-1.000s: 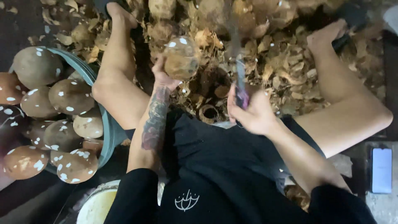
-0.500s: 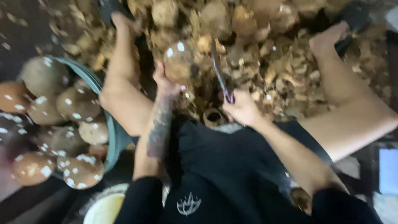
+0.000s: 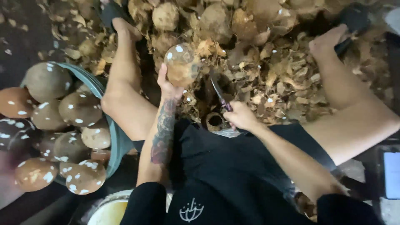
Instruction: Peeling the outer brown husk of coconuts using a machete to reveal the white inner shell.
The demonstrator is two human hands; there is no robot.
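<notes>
The right hand [image 3: 241, 116] dropped from beside the coconut [image 3: 182, 64], and its knife [image 3: 219, 93], earlier upright, tilted up-left toward the nut. The left hand [image 3: 168, 85] lifted the coconut slightly higher over the husk pile [image 3: 271, 62].

**Floor buried in coconut husk**

The dark floor [image 3: 25, 29] carries a thick heap of brown husk scraps [image 3: 275, 79], with whole rough coconuts [image 3: 166, 16] lying among them at the far edge. At the left stands a grey-green basin [image 3: 109, 125] piled with peeled coconuts. A pale bucket [image 3: 109, 210] sits nearest the camera.
</notes>
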